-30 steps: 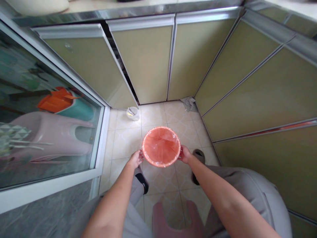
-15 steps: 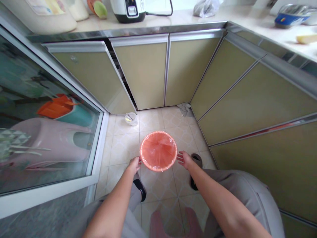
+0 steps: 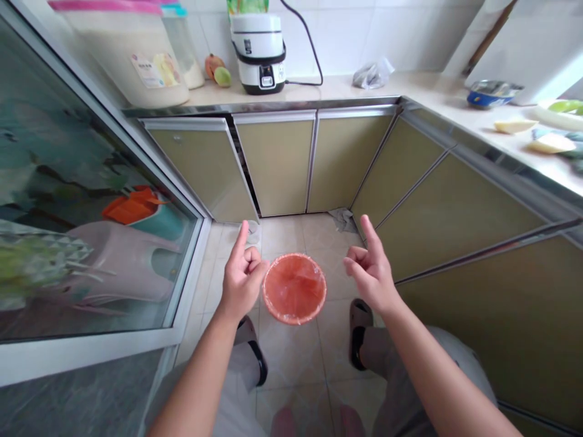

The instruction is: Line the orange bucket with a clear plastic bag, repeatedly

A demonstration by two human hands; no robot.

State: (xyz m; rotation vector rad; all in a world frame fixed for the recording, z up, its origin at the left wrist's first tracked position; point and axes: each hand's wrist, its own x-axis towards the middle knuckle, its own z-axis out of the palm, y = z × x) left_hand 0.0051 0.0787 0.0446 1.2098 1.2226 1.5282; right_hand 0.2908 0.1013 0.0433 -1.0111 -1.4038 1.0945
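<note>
Round salmon-orange plastic bin (image 3: 295, 288) w/ a thin, crinkly clear liner (image 3: 314, 272) folded over its rim stands on glossy beige floor tiles (image 3: 298, 358), btwn & just ahead of two dark slippers (image 3: 359, 318). L hand (image 3: 240, 279) is up by the bin's L edge, empty: index straight, other fingers curled, thumb stuck out twd the rim; can't tell if it touches. R hand (image 3: 373, 276) mirrors it, well clear of the R rim, also empty, index up, thumb out, rest curled loosely. Small see-thru plastic tub (image 3: 253, 233) sits partly behind L index; limp, rumpled grey cloth (image 3: 344, 220) lies in the cabinet corner. Cabinet doors (image 3: 277, 164) are smooth olive panels w/ brushed-metal trim, L-most slightly ajar. Pale, shiny countertop (image 3: 337, 88) above holds a squat white/blk rice cooker (image 3: 262, 57), a crumpled plastic bag (image 3: 373, 74) & a round blue/silver bowl (image 3: 494, 94). Far L: smooth glass door (image 3: 50, 182), moulded pink plastic stool (image 3: 109, 255) behind it.
</note>
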